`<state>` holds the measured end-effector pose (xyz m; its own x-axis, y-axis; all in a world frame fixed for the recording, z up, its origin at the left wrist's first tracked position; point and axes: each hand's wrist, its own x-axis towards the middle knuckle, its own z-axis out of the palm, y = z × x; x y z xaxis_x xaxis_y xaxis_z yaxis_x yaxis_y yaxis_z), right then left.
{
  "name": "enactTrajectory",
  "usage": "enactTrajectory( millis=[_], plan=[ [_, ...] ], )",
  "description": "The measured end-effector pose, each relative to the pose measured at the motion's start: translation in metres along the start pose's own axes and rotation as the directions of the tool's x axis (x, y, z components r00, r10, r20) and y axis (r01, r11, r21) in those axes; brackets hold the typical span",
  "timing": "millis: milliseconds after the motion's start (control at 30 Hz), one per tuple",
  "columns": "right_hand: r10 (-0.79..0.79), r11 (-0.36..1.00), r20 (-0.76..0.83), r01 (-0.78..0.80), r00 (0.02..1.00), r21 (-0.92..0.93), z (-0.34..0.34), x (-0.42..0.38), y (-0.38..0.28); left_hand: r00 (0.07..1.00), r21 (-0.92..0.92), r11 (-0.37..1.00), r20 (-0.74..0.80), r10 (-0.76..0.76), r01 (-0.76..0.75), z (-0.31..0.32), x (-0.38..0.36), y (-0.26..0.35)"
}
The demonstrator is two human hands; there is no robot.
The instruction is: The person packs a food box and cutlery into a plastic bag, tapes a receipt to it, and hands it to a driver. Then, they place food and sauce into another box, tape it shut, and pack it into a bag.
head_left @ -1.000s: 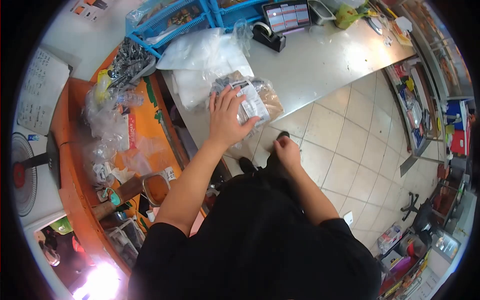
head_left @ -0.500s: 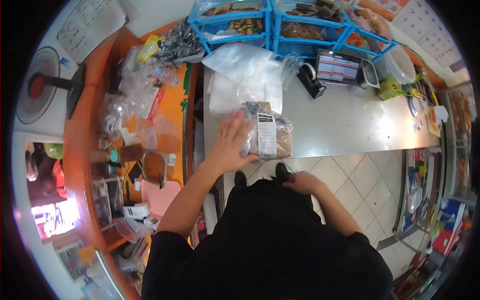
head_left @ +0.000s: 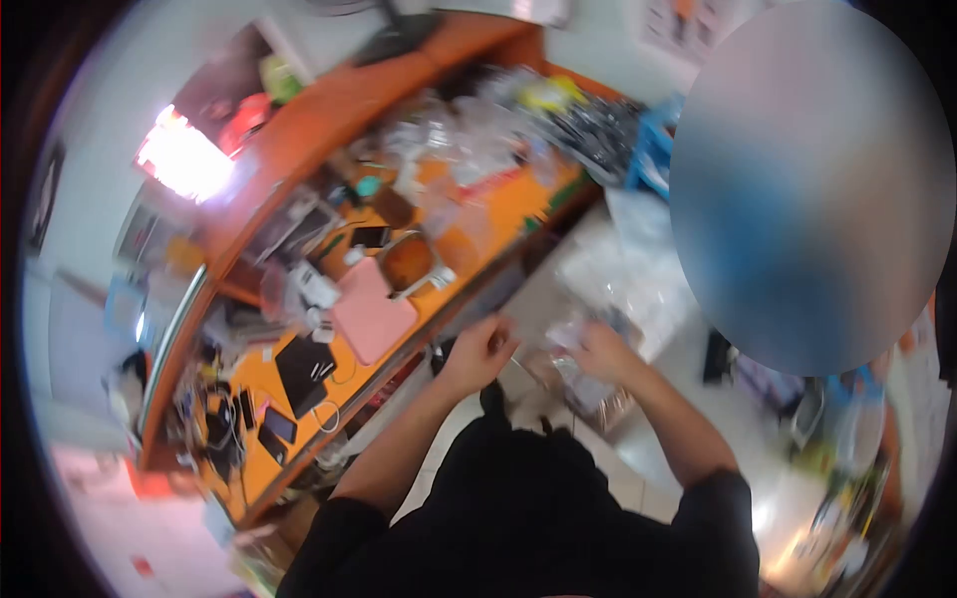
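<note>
My right hand is closed on the gathered top of a clear plastic bag, with a brown package inside. The bag is near the counter's front edge, and motion blur hides whether it rests there. To its left, my left hand is raised near the gap between the desk and the counter. Its fingers are curled inward; anything in them is too blurred to make out. Behind my right hand, a stack of clear plastic bags lies on the metal counter.
The orange desk on the left bears a pink board, a brown-filled container, a black tablet-like item and several phones and cables. Black plastic bags pile at its far end. A blurred oval covers the upper right.
My view has swung left toward the desk. My right hand has come up from my lap to the bagged package. My left hand has left the package, and its spread fingers have curled.
</note>
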<state>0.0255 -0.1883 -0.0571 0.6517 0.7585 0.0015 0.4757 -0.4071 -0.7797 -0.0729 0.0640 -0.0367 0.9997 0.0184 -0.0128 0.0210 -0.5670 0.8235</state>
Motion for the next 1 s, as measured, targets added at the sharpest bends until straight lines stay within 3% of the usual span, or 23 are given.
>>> enactTrajectory(
  millis=[33,67,100,133,167,233,267,333,400,467,500,533,567,600,633,700,733,800,867,900,933,967,1000],
  plan=[
    [-0.05,0.996,-0.073,0.054,0.996,0.064,0.001,-0.005,0.008,0.998,0.013,1.0,-0.052,-0.027,0.027,0.0,-0.029,-0.064],
    [0.059,0.984,-0.174,-0.027,0.983,0.179,-0.002,-0.012,-0.005,0.984,0.065,0.982,0.015,-0.179,0.178,0.008,-0.069,-0.15],
    [0.033,0.989,-0.266,0.006,0.963,0.145,-0.009,-0.016,-0.015,0.819,0.276,0.859,0.277,-0.502,0.432,0.009,-0.118,-0.217],
    [0.152,0.956,-0.325,-0.055,0.933,0.289,0.001,-0.017,0.002,0.722,0.534,0.712,0.246,-0.647,0.456,0.034,-0.204,-0.312],
    [0.286,0.895,-0.361,-0.113,0.888,0.431,0.016,-0.02,0.024,0.483,0.678,0.563,0.335,-0.809,0.473,0.037,-0.281,-0.358],
    [0.123,0.967,-0.497,0.008,0.859,0.253,0.029,-0.021,0.046,0.456,0.766,0.627,0.51,-0.729,0.146,0.008,-0.465,-0.368],
    [0.21,0.926,-0.46,-0.025,0.863,0.376,0.022,-0.016,0.028,0.441,0.877,0.213,0.002,-0.897,0.43,0.04,-0.536,-0.354],
    [0.344,0.808,-0.45,-0.015,0.824,0.588,0.017,-0.01,-0.008,0.113,0.685,0.157,0.109,-0.988,0.711,0.027,-0.6,-0.337],
    [0.402,0.772,-0.556,0.057,0.727,0.633,0.015,0.01,-0.025,0.033,0.528,0.133,0.194,-0.98,0.839,0.034,-0.607,-0.328],
    [0.441,0.802,-0.687,0.09,0.578,0.591,0.009,0.047,-0.063,0.074,0.39,0.169,0.246,-0.966,0.905,0.043,-0.58,-0.339],
    [0.466,0.805,-0.735,0.108,0.493,0.583,0.001,0.066,-0.091,0.123,0.329,0.211,0.267,-0.956,0.92,0.047,-0.561,-0.349],
    [0.426,0.844,-0.749,0.074,0.507,0.53,-0.011,0.078,-0.104,0.182,0.272,0.261,0.285,-0.941,0.926,0.051,-0.539,-0.364],
    [0.449,0.852,-0.793,0.069,0.411,0.518,-0.019,0.101,-0.127,0.255,0.223,0.325,0.294,-0.921,0.919,0.053,-0.515,-0.379],
    [0.168,0.983,-0.896,-0.137,0.411,0.122,-0.035,0.112,-0.115,0.326,0.169,0.388,0.303,-0.895,0.906,0.052,-0.49,-0.396],
    [0.252,0.967,-0.919,-0.113,0.302,0.228,-0.037,0.147,-0.183,0.394,0.122,0.446,0.306,-0.866,0.887,0.05,-0.463,-0.411],
    [-0.125,0.957,-0.928,-0.203,0.35,-0.205,-0.098,0.179,-0.166,0.498,0.046,0.535,0.307,-0.811,0.843,0.034,-0.419,-0.438],
    [0.343,0.814,-0.841,0.314,0.418,0.488,-0.113,0.21,-0.217,0.536,0.022,0.568,0.305,-0.787,0.822,0.023,-0.402,-0.448],
    [0.097,0.751,-0.769,0.461,0.632,0.474,-0.153,0.266,-0.288,0.591,0.013,0.624,0.303,-0.747,0.781,0.004,-0.383,-0.472],
    [0.224,0.814,-0.898,0.435,0.378,0.386,-0.139,0.348,-0.418,0.63,0.041,0.674,0.317,-0.709,0.738,-0.004,-0.381,-0.497],
    [0.13,0.793,-0.847,0.458,0.515,0.4,-0.18,0.374,-0.422,0.66,0.095,0.724,0.343,-0.668,0.683,-0.005,-0.384,-0.513],
    [-0.071,0.766,-0.699,0.488,0.711,0.419,-0.242,0.406,-0.408,0.711,0.194,0.805,0.385,-0.588,0.561,-0.001,-0.391,-0.533],
    [-0.078,0.755,-0.691,0.495,0.719,0.43,-0.242,0.441,-0.444,0.813,0.484,0.863,0.556,-0.174,-0.146,-0.007,-0.396,-0.545],
    [-0.101,0.744,-0.739,0.544,0.666,0.389,-0.226,0.475,-0.479,0.72,0.277,0.858,0.467,-0.514,0.433,-0.006,-0.405,-0.549]
  ],
)
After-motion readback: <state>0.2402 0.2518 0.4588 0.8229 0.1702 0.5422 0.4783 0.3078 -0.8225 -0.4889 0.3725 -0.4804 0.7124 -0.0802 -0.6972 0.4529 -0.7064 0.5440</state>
